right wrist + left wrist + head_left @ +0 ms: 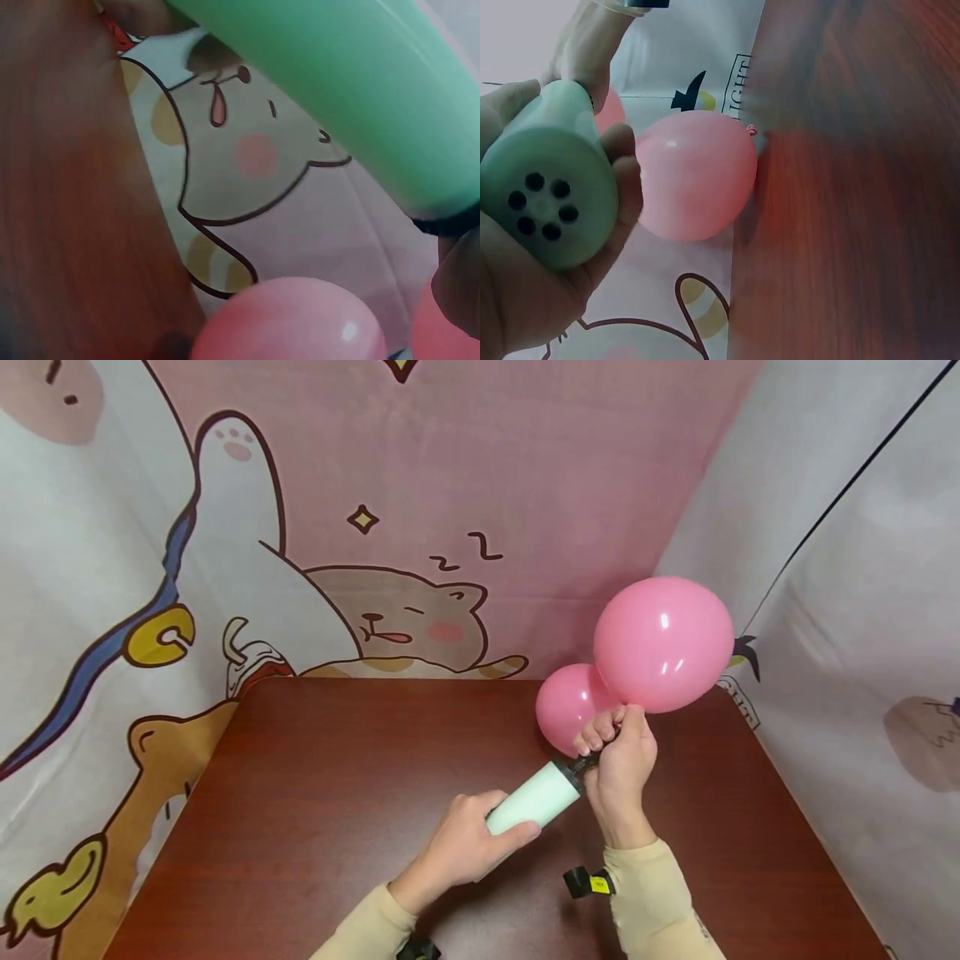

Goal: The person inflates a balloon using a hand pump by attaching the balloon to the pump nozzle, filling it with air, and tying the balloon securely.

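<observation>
A hand balloon pump [535, 799] with a mint-green barrel is held tilted above the table. My left hand [467, 843] grips the barrel near its lower end; several dark holes dot the pump's end cap [541, 196] in the left wrist view. My right hand [622, 764] curls round the black part at the pump's other end. Just above its thumb and fingers sits a large inflated pink balloon [663, 643], whose neck is hidden by that hand. A second, smaller-looking pink balloon [568, 708] rests behind the right hand, its knot [751, 130] showing in the left wrist view.
The brown wooden table [337, 777] stretches beneath both hands. A pink-and-white cartoon-print cloth [562, 485] hangs behind it and along its sides. Small black wrist devices, including one with a yellow label [588, 882], sit near both cream sleeves.
</observation>
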`<state>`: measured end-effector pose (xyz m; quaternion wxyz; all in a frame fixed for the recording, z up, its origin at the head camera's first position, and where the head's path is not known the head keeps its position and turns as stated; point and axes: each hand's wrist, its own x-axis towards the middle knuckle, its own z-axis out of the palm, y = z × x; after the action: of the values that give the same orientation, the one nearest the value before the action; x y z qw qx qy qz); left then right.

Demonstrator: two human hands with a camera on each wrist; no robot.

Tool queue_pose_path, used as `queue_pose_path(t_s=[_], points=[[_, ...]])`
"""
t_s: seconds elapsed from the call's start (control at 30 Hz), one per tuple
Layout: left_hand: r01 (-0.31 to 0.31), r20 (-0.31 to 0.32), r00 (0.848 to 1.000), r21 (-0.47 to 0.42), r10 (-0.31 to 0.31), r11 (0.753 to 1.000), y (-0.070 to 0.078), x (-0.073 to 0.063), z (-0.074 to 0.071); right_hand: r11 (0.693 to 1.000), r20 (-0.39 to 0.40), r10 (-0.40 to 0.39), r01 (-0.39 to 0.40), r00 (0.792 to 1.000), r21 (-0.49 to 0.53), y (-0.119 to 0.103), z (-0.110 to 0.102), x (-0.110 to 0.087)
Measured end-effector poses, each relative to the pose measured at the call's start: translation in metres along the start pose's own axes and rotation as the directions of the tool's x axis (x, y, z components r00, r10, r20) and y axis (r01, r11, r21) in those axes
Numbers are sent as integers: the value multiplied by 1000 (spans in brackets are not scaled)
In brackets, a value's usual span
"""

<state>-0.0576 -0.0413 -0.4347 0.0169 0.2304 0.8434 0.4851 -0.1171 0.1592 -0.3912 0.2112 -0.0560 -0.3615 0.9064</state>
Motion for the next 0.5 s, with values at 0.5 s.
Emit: queue_pose_path(t_s=[0.5], points=[[14, 100, 995, -58, -8, 998, -19, -20, -22, 991, -95, -45, 57, 994, 122, -53, -10, 42]])
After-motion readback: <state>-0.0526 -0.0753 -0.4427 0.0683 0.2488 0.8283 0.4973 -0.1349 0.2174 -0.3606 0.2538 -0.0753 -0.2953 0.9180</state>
